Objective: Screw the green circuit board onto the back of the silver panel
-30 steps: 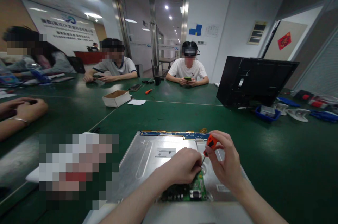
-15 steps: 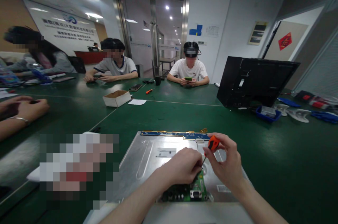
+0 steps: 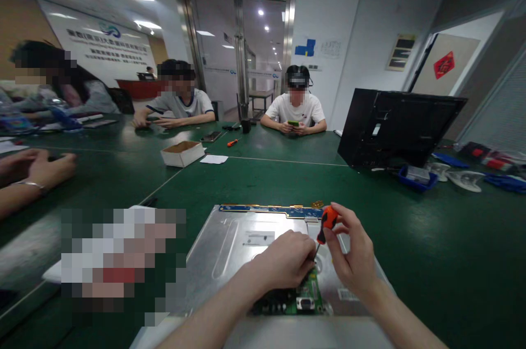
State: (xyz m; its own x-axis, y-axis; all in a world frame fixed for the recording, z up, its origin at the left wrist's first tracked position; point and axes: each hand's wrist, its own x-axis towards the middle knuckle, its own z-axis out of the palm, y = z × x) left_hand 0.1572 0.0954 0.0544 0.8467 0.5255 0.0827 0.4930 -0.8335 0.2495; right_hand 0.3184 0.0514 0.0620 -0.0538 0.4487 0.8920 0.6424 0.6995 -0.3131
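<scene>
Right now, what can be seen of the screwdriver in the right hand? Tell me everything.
The screwdriver has a stubby orange handle with black patches, looking like plastic or rubber, and a thin, metallic-looking shaft. It is tilted, handle up, its shaft slanting down beside the left hand toward the green circuit board. The fingers of the right hand pinch the handle. The tip cannot be made out, nor whether the left hand touches the shaft.
</scene>
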